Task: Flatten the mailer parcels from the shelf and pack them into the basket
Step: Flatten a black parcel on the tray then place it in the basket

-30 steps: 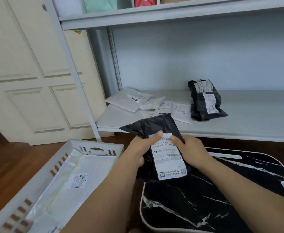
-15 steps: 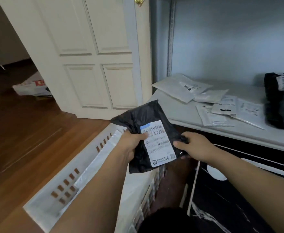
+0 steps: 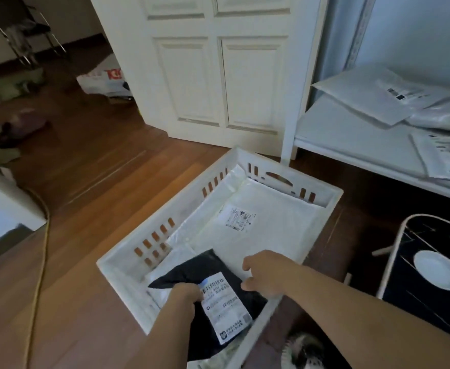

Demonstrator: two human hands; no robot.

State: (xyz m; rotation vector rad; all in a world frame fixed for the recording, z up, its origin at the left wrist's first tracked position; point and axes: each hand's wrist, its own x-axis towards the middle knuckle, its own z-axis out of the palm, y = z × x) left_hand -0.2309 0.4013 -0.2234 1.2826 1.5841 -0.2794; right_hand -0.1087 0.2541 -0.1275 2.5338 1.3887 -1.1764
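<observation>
A black mailer (image 3: 205, 265) is held inside the near end of the white basket (image 3: 322, 217), over a white mailer (image 3: 266, 235) already lying there. It is grasped by the left hand (image 3: 184, 295) at its label edge and pinched by the right hand (image 3: 265, 274) at its right side; the fingers are partly hidden. Its lower part is blurred. More white mailers (image 3: 383, 99) are seen on the shelf (image 3: 351, 139), cut off at the frame edge.

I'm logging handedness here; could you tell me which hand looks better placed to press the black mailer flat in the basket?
Probably the right hand: it is only at the black mailer edge, while the left hand grips it.
</observation>
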